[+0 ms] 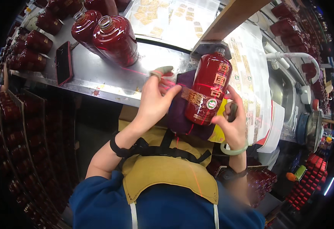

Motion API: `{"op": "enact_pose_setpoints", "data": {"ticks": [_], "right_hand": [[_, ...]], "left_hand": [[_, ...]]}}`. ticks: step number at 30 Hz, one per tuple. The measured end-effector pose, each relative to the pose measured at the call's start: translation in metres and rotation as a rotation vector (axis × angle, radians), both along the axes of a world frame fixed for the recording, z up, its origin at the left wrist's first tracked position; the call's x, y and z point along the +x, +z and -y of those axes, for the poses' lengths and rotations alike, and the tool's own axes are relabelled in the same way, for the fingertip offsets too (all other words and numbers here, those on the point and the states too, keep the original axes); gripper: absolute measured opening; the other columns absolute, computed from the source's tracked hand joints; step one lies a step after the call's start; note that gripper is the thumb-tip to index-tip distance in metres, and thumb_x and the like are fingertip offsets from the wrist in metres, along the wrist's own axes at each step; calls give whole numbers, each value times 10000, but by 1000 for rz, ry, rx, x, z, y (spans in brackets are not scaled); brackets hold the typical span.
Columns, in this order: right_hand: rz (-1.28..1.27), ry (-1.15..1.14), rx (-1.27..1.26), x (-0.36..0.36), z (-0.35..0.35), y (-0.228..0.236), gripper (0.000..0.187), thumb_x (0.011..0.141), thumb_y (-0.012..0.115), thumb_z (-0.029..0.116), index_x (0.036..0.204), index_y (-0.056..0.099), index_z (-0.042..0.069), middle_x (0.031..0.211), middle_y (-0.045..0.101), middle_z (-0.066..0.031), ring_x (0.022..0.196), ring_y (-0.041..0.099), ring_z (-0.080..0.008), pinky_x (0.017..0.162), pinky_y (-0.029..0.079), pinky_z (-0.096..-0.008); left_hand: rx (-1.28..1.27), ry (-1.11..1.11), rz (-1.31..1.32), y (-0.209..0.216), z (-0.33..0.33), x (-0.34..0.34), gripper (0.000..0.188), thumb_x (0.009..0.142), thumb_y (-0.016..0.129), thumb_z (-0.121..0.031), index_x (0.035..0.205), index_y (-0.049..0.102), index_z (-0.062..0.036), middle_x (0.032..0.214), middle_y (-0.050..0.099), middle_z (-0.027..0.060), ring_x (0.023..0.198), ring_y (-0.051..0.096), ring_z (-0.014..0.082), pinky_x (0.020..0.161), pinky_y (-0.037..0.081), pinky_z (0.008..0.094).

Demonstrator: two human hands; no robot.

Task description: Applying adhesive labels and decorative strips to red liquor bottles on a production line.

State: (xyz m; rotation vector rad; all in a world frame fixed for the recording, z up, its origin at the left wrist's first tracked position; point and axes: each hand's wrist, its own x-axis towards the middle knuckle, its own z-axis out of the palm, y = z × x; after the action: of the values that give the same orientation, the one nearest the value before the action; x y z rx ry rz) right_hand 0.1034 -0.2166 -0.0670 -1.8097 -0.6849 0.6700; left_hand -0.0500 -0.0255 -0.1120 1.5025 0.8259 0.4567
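A red glass bottle [209, 82] with gold lettering and a round white-and-green emblem lies tilted on a purple cloth pad [177, 110], its neck away from me. A gold patterned label strip [192, 97] crosses its lower part and sticks out past its left side. My left hand [155, 97] pinches that free end by the thumb; its other fingertips are partly hidden, and a finger cot covers one finger. Spread along the bottle's lower right side, my right hand [234, 120] steadies it with thumb and forefinger. A dark finger cot covers one curled finger.
Two open red bottles [115, 42] stand on the metal bench [155, 57], with a phone [63, 63] further left. Sheets of gold labels [247, 80] lie to the right, beside a wooden post [228, 19]. A sink [281, 87] with a white tap is beyond.
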Motion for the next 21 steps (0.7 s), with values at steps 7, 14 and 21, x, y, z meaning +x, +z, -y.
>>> {"op": "enact_pose_setpoints", "data": {"ticks": [7, 14, 21], "right_hand": [[547, 114, -146, -27, -9, -6, 1275, 526, 1019, 347, 1520, 349, -90, 1326, 515, -233, 1230, 530, -413, 1067, 423, -483], [455, 10, -18, -25, -11, -22, 1024, 612, 976, 271, 1430, 469, -78, 1239, 629, -220, 1154, 628, -385, 989, 492, -454], [566, 78, 8, -19, -11, 14, 1031, 580, 1002, 296, 1407, 514, -77, 1275, 587, -210, 1166, 622, -348, 981, 511, -420]], "left_hand": [[749, -356, 115, -9, 41, -23, 973, 919, 614, -668, 1597, 345, -24, 1693, 171, 270, 1549, 165, 477, 1246, 165, 539], [678, -348, 56, -17, 39, -19, 996, 825, 699, -704, 1535, 456, -49, 1695, 208, 232, 1548, 142, 495, 1215, 135, 665], [726, -212, 60, 0, 46, -17, 1023, 680, 939, -332, 1511, 448, 9, 1608, 337, 286, 1483, 300, 497, 1203, 275, 576]]}}
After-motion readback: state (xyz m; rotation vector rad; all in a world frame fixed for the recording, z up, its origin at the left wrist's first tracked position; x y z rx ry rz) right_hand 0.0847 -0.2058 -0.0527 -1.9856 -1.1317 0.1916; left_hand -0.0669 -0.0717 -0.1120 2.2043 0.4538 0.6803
